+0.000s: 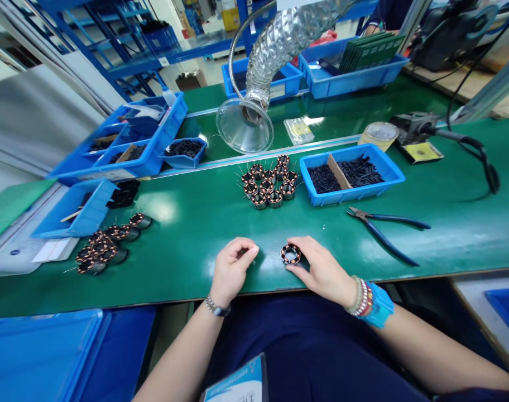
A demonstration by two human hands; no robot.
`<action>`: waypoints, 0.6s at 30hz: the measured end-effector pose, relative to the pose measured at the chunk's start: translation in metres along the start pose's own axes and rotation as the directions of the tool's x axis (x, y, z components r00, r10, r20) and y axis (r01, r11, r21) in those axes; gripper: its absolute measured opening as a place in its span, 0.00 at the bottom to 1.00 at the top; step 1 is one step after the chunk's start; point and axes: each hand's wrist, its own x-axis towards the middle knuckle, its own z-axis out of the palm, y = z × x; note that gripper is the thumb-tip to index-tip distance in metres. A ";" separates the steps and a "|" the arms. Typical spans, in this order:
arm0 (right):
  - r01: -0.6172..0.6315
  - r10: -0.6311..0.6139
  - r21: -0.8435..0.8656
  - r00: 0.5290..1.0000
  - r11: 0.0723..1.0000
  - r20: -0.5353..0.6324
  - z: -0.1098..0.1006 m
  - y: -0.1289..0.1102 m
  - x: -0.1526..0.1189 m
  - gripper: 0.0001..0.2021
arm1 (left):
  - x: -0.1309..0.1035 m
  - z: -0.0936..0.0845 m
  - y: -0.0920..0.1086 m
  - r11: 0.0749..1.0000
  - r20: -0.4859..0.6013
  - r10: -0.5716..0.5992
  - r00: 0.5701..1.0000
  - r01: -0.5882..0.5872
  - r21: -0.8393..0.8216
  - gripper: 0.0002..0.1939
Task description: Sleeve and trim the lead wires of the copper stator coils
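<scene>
Between the thumb and fingers of my right hand [317,265] is a copper-wound motor stator [290,254], a small ring near the table's front edge. To its left, my left hand [236,265] is closed with thumb and fingertips pinched together; whatever they hold, if anything, is too small to make out. Beyond both hands stands a cluster of similar stators [266,187] with thin wire ends sticking up. A second group of stators [101,248] lies at the left. Diagonal cutters [384,229] with blue handles rest open on the green table, right of my right hand.
A divided blue bin [355,195] holds short black tubes. An extraction funnel [246,127] on a foil duct hangs over the table's middle. More blue bins [171,125] stand at left; a soldering-iron stand [417,131] with cable is at right. Another person's hand [371,29] shows at the back.
</scene>
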 end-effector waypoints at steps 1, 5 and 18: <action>0.000 0.000 0.000 1.000 1.000 -0.001 0.000 0.000 0.000 0.20 | 0.001 -0.003 -0.001 1.000 0.002 -0.013 1.000 0.013 0.003 0.06; -0.003 0.003 0.001 1.000 1.000 0.003 0.000 0.001 -0.001 0.20 | 0.004 -0.011 0.002 0.969 0.109 0.142 0.984 -0.161 0.188 0.04; 0.004 -0.004 -0.003 1.000 1.000 -0.002 0.001 0.000 0.000 0.20 | 0.023 -0.012 0.009 0.714 0.427 0.420 0.801 -0.582 0.388 0.07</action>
